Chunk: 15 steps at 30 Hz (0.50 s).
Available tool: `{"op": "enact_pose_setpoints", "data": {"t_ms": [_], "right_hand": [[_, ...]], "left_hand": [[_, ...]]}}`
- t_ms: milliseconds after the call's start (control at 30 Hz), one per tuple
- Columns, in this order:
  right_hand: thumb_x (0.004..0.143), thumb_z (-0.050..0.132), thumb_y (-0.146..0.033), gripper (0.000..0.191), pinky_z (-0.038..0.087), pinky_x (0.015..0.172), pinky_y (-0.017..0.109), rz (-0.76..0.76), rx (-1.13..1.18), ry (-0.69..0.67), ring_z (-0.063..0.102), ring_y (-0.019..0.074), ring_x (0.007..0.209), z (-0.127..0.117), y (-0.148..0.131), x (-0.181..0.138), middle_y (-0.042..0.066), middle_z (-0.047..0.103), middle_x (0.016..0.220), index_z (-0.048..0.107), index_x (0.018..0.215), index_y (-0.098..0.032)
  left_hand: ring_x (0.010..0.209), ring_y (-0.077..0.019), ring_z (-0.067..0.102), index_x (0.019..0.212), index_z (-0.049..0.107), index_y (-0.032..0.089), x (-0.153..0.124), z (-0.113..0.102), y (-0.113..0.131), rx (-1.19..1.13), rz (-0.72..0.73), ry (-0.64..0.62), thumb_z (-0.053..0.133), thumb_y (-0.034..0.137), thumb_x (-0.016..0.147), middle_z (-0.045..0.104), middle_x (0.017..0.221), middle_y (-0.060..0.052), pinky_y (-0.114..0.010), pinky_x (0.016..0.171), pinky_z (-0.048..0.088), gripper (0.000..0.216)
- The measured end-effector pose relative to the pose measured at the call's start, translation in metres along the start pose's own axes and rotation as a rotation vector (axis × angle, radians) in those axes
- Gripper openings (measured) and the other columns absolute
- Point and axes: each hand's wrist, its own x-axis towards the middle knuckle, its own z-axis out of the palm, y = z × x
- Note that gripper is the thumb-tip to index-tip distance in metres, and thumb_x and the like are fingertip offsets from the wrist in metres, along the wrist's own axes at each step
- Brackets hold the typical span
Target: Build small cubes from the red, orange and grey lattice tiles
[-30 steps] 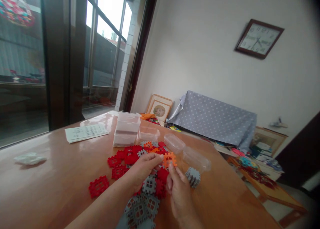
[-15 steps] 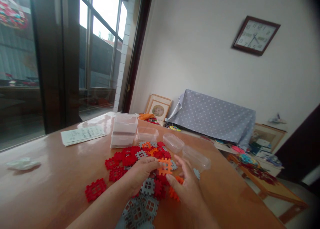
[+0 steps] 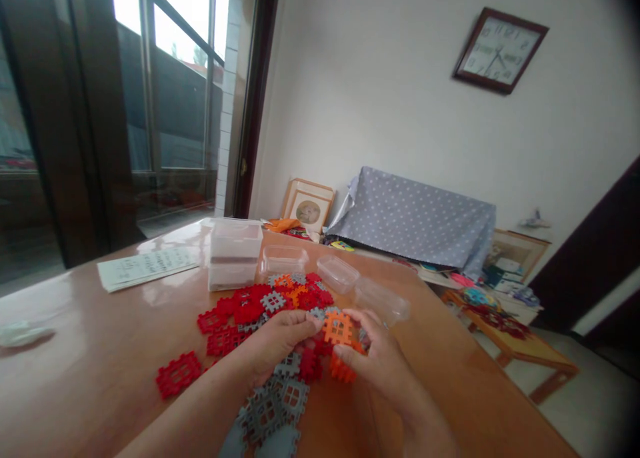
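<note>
An orange square building tile with notched edges and a window grid is held up between my two hands. My left hand pinches at its left edge. The thumb and fingers of my right hand close on its right side. Just below, more orange tile shows beside my right thumb; whether it is joined to the upper one I cannot tell. Red tiles and grey tiles lie heaped behind and beside my left hand. Nearer to me, grey tiles lie partly overlapping.
Stacked clear plastic boxes stand behind the heap. Several shallow clear containers sit to their right. A lone red tile, paper sheets and a crumpled white wrapper are on the left of the wooden table.
The fingers of my right hand have closed in on the orange tile, which has turned slightly and now sits nearer that hand. The whole view has shifted a little to the right.
</note>
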Motion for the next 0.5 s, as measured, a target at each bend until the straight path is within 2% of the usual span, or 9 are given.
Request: {"op": "enact_pose_setpoints", "data": {"t_ms": [100, 200, 333, 500], "right_hand": [[0.078, 0.073, -0.039, 0.051, 0.049, 0.090, 0.036, 0.125, 0.052, 0.006, 0.062, 0.0234, 0.102, -0.012, 0.018, -0.003, 0.008, 0.064, 0.116, 0.063, 0.125, -0.022], [0.079, 0.073, -0.043, 0.051, 0.048, 0.075, 0.030, 0.222, 0.178, -0.085, 0.062, 0.0192, 0.084, -0.018, 0.031, -0.008, 0.004, 0.067, 0.097, 0.063, 0.124, -0.020], [0.077, 0.074, -0.042, 0.048, 0.038, 0.058, 0.024, 0.291, 0.302, -0.189, 0.052, 0.0141, 0.064, -0.019, 0.026, -0.013, -0.004, 0.061, 0.072, 0.064, 0.119, -0.019], [0.074, 0.076, -0.038, 0.042, 0.033, 0.055, 0.023, 0.321, 0.310, -0.253, 0.048, 0.0122, 0.059, -0.019, 0.017, -0.013, -0.005, 0.057, 0.068, 0.066, 0.110, -0.019]], "left_hand": [[0.079, -0.0171, 0.062, 0.084, 0.072, 0.019, 0.002, -0.003, -0.002, 0.047, -0.007, 0.056, 0.070, 0.050, 0.082, 0.073, 0.090, -0.006, -0.026, 0.071, 0.042, 0.031], [0.080, -0.0171, 0.062, 0.085, 0.071, 0.019, 0.005, -0.007, -0.005, 0.079, -0.014, 0.091, 0.068, 0.049, 0.084, 0.073, 0.090, -0.006, -0.026, 0.072, 0.042, 0.030], [0.079, -0.0173, 0.061, 0.085, 0.071, 0.019, 0.006, -0.008, -0.004, 0.120, -0.020, 0.107, 0.066, 0.047, 0.085, 0.073, 0.088, -0.006, -0.027, 0.072, 0.042, 0.028], [0.079, -0.0174, 0.061, 0.085, 0.070, 0.019, 0.005, -0.006, -0.002, 0.131, -0.027, 0.109, 0.065, 0.048, 0.085, 0.072, 0.087, -0.005, -0.028, 0.074, 0.043, 0.029]]}}
